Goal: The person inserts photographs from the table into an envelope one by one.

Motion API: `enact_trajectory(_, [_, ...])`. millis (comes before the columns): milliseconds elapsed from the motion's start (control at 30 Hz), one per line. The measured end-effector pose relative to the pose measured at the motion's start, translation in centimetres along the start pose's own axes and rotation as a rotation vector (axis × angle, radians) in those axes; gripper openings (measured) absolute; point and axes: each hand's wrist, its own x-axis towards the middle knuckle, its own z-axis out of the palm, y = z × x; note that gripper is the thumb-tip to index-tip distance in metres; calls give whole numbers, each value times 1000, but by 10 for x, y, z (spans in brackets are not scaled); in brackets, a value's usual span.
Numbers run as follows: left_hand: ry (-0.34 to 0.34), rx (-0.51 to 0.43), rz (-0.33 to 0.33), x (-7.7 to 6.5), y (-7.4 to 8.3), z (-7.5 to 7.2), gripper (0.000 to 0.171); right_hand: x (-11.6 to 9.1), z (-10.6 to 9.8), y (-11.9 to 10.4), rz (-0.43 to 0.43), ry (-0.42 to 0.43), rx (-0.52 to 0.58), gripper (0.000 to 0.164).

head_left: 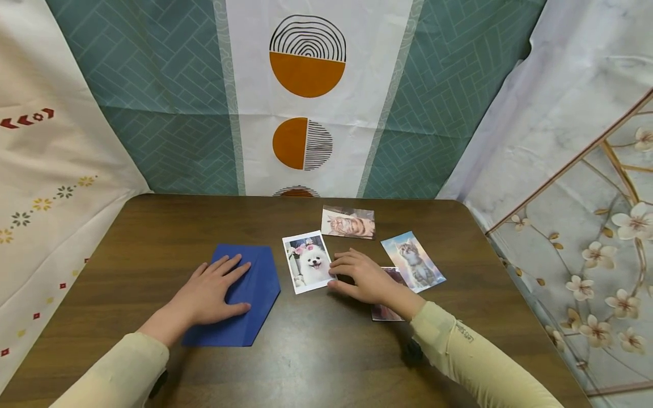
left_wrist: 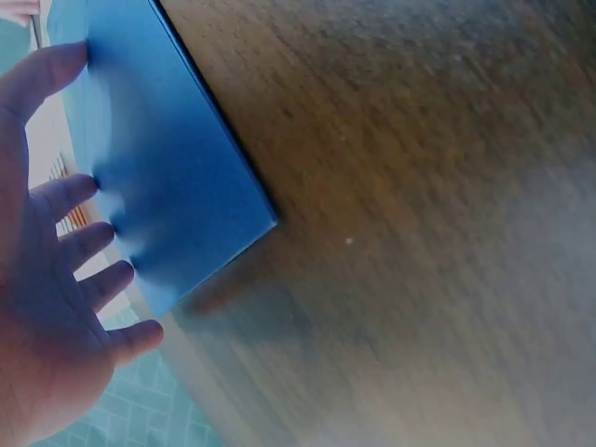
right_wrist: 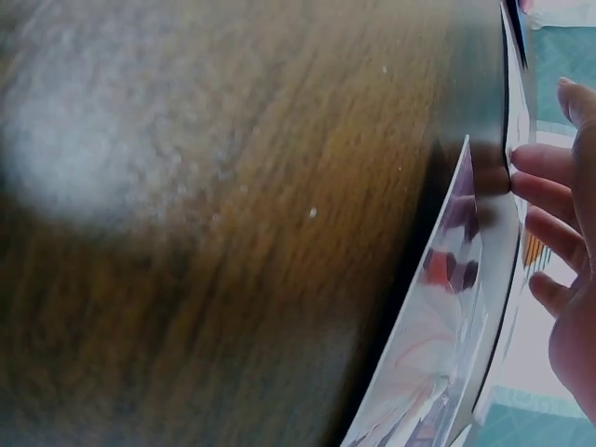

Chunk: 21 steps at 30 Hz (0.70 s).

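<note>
The blue envelope (head_left: 262,283) lies flat on the left part of the wooden table (head_left: 316,357), its pointed side turned towards the photos, and the person's left hand (head_left: 216,292) rests on it with fingers spread wide, gripping nothing. It looks like folded paper: probably light, a little springy along the folds and easy to crease, so a flat palm should steady it and a loose pinch at an edge should lift it. Just to its right lies the dog photo (head_left: 308,263), picture side up. The fingertips of the right hand (head_left: 364,277) are at its right edge, the thumb set apart from the fingers in a loose, fairly wide shape; how firmly they touch the card cannot be told. The photo seems thin, smooth and rather stiff, likely to slide under light pressure and hard to pick up flat; an edge or corner would be the best hold, keeping fingers off the glossy-looking face. The kitten photo (head_left: 415,263), farther right, would probably handle the same way.
</note>
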Motion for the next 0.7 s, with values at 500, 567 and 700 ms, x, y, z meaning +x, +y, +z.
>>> enact_trajectory(500, [138, 4, -267, -10, 21, 1, 100, 5, -4, -1, 109, 90, 253, 26])
enact_trajectory(567, [140, 7, -308, -11, 24, 2, 102, 6, -5, -1, 114, 90, 250, 26])
enact_trajectory(700, [129, 13, -367, -13, 27, 5, 106, 5, -9, 0, 160, 93, 261, 28])
